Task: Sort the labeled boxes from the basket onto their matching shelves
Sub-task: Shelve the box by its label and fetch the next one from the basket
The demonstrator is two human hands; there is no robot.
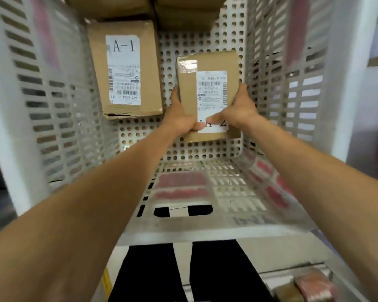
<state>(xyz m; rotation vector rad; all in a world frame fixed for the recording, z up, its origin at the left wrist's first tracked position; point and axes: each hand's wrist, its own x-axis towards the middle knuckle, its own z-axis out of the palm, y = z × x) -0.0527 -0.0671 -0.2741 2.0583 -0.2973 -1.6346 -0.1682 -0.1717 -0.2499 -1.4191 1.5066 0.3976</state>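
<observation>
Both my arms reach down into a deep white perforated basket [207, 152]. A brown cardboard box [189, 92] with a white shipping label is gripped between them: my left hand [180, 115] holds its left side, my right hand [238, 110] its right side, thumbs lying over the label's big lettering, which partly reads "A" and "2". Left of it a second cardboard box [127, 68], labeled "A-1", lies flat on the basket floor. More cardboard boxes [183, 16] show at the basket's far end, cut off by the frame.
The basket's slotted walls [52, 105] rise close on the left and right. Its near wall carries faded red stickers [181, 182]. Below the rim are my dark trousers [183, 273] and rolls of tape [303, 286] at bottom right.
</observation>
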